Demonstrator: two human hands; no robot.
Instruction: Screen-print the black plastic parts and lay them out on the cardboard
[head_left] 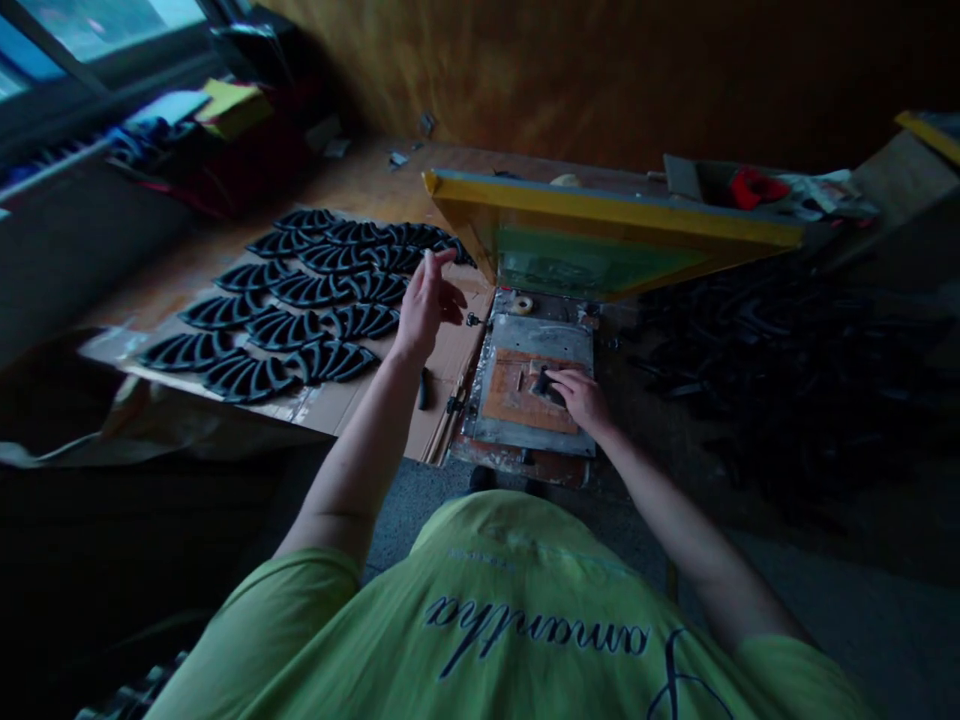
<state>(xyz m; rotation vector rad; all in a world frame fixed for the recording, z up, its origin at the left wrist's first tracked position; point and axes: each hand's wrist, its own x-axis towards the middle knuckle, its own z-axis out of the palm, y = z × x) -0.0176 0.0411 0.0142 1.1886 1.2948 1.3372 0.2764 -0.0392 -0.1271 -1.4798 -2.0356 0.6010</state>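
My right hand pinches a small black part against a brown board. This board lies on a grey metal plate in front of me. My left hand is raised to the left of the plate, its fingers apart and nothing visible in them. Over the far side of the plate, a screen-printing frame stands tilted up, with yellow edges and green mesh. Rows of black curved, ribbed parts lie left of my left hand. The small part's exact shape is too dark to tell.
A dark-handled tool lies on cardboard beside the plate. A roll of tape sits behind the plate. Dark parts are heaped at right. A box with a red item stands at the back right.
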